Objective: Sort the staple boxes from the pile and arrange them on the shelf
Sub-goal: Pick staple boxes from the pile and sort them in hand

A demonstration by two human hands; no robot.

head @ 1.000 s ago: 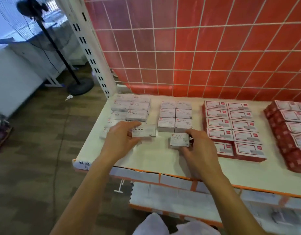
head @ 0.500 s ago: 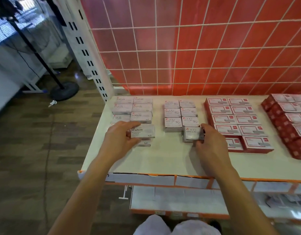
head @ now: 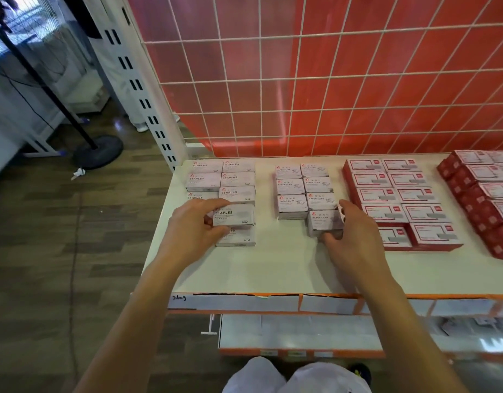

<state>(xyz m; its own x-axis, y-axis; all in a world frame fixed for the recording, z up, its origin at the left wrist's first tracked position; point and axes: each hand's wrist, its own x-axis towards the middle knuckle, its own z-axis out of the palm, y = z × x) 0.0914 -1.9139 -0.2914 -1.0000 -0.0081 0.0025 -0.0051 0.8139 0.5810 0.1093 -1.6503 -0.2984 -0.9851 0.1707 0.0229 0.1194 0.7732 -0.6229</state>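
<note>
Placing: my left hand (head: 196, 225) grips a staples box (head: 234, 218) over its column; my right hand (head: 355, 236), at three o'clock, pinches a paper-clips box (head: 324, 222). Next: square both.

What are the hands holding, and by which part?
Left hand grips a STAPLES box by its left end. Right hand holds a PAPER CLIPS box by its right side, thumb in front.

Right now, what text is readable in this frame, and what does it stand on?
"STAPLES": white cardboard boxes in the left stack.
"PAPER CLIPS": white cardboard boxes in the middle stack.
"2609", handwritten, uncertain: white paper strip on the front edge of the white shelf.
Red-and-white boxes: labels too blurred.
</note>
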